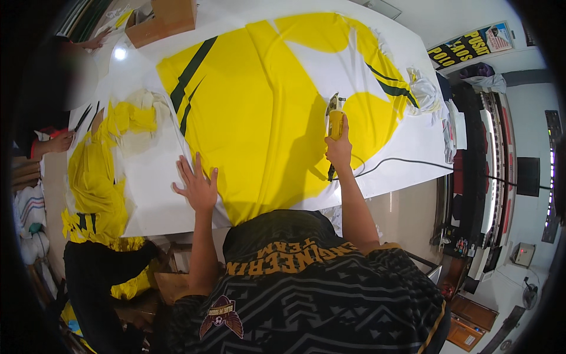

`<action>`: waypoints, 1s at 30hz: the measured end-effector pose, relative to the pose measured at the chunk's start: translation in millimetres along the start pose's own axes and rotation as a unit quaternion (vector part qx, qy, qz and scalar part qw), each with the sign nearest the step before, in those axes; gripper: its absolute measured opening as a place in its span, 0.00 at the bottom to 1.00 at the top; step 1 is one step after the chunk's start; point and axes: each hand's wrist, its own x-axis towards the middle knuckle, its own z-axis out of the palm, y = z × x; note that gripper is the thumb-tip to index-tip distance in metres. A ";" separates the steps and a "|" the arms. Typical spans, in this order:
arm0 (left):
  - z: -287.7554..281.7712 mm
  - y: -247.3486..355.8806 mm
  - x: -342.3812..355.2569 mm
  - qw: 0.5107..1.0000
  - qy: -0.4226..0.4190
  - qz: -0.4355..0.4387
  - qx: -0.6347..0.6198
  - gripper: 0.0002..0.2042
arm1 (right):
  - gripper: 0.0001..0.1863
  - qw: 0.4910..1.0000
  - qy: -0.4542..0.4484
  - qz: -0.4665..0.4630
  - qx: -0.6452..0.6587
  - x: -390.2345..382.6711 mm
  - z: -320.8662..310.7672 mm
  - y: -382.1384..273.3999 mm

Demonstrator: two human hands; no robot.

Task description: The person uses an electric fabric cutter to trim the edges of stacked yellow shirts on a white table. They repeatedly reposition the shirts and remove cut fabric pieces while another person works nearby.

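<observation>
A wide yellow cloth [242, 112] with dark stripes and white areas lies spread over the white table [154, 200]. At the cloth's left edge, my left hand [199, 184] rests flat with its fingers spread, partly on the cloth and partly on the tabletop. My right hand [340, 148] is wrapped round the yellow body of a corded electric cloth cutter [335, 118]. The cutter's metal head points to the far side, beside a white part of the cloth. Its blade is too small to make out.
A black cord [413, 160] runs right from the cutter. Crumpled yellow cloth [97, 171] lies at the left, near scissors [83, 118] and another person's hand [61, 141]. A cardboard box [168, 25] stands far left; white scraps [423, 94] lie at the right edge.
</observation>
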 end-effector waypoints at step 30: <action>-2.4 14.2 -63.0 0.993 0.033 -0.103 -0.039 0.41 | 0.60 0.989 -0.108 -0.103 -0.011 24.0 -48.0 60.1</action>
